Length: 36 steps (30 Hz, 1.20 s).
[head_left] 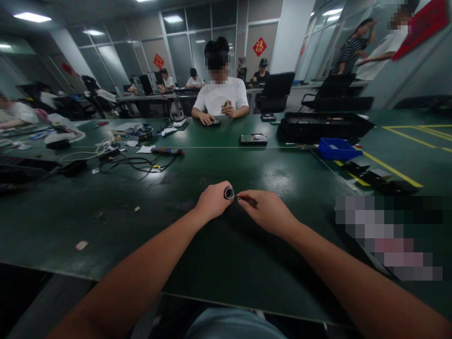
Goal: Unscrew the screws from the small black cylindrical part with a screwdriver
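My left hand (213,201) is closed in a fist around a small round metal part (229,193), whose ring-shaped end shows at the thumb side. My right hand (265,209) is closed in a pinch on a thin dark tool (247,200), its tip pointing at the metal part. Both hands hover just above the green table (247,263), close together near its middle.
Across the table sits a person in a white shirt (221,96). A hard drive (253,139), a blue bin (337,148), a black tray (323,125), a screwdriver (166,151) and tangled cables (137,162) lie further back. Other people work at the left and rear.
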Available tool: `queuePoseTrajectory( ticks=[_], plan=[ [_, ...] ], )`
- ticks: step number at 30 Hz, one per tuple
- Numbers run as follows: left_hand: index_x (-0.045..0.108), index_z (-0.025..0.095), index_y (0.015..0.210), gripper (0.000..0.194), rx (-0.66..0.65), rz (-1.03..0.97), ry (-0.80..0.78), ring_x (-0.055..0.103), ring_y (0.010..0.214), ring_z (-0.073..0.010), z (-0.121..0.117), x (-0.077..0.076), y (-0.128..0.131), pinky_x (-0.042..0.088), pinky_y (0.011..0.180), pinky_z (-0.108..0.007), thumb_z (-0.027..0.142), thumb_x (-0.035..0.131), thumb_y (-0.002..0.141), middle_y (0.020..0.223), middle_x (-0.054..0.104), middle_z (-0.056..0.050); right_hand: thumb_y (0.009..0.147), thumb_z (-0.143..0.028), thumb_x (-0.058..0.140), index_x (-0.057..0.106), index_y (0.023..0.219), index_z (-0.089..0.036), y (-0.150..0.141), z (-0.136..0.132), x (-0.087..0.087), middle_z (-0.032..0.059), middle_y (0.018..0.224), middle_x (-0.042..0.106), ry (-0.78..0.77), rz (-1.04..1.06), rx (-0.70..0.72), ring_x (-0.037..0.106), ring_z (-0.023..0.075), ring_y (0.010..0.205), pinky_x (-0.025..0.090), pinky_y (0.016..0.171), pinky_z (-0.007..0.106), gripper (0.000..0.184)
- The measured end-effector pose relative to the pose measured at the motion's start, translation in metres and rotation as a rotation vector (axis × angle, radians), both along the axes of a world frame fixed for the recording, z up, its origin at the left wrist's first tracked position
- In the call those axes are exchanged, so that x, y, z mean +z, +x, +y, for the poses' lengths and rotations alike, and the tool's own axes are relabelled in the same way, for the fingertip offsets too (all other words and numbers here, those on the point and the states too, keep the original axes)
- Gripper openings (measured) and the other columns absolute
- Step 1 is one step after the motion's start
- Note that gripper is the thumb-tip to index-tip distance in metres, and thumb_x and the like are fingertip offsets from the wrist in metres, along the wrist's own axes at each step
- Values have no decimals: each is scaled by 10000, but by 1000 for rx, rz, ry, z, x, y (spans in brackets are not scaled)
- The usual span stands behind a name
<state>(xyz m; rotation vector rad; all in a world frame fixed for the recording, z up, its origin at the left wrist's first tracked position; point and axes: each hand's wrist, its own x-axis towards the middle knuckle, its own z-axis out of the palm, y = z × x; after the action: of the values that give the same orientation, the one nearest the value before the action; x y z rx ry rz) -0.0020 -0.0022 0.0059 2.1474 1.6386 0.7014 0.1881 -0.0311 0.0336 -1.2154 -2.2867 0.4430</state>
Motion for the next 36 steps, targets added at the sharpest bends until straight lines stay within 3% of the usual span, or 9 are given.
queuePoseTrajectory(
  ticks=[4,11,17,23,36],
  plan=[
    [650,234,892,75,-67,-7,-18,629,755,-170,-2,-1,3,400,643,-270,276,669,833,832,706,-14,928,-269,598,716,1097,-236,3,2,-1,20,916,782,-25,84,-62,705,189,764,516,681,313,209],
    [660,221,894,70,-170,-59,-27,646,779,-175,-6,-1,7,421,651,-262,250,652,831,836,709,-16,932,-191,576,755,1084,-247,-1,2,-4,50,1032,742,91,99,34,685,202,929,524,832,353,241],
    [678,222,955,149,-220,-105,-27,669,859,-193,-7,0,9,475,738,-282,206,661,808,934,738,-31,891,-233,658,718,1078,-232,-3,0,-4,45,990,740,78,92,-51,678,206,872,523,787,353,196],
    [665,216,888,94,-202,-98,-37,628,761,-169,-7,0,8,411,639,-265,213,664,794,856,715,-11,859,-288,707,700,995,-217,-2,2,-4,45,943,720,83,97,-97,662,200,837,499,724,327,154],
    [662,211,903,115,-234,-92,-48,629,763,-166,-8,1,10,412,645,-265,210,666,788,863,713,-15,850,-397,717,684,986,-224,-2,4,-9,35,867,716,99,1,-184,650,194,756,438,629,312,223]
  ],
)
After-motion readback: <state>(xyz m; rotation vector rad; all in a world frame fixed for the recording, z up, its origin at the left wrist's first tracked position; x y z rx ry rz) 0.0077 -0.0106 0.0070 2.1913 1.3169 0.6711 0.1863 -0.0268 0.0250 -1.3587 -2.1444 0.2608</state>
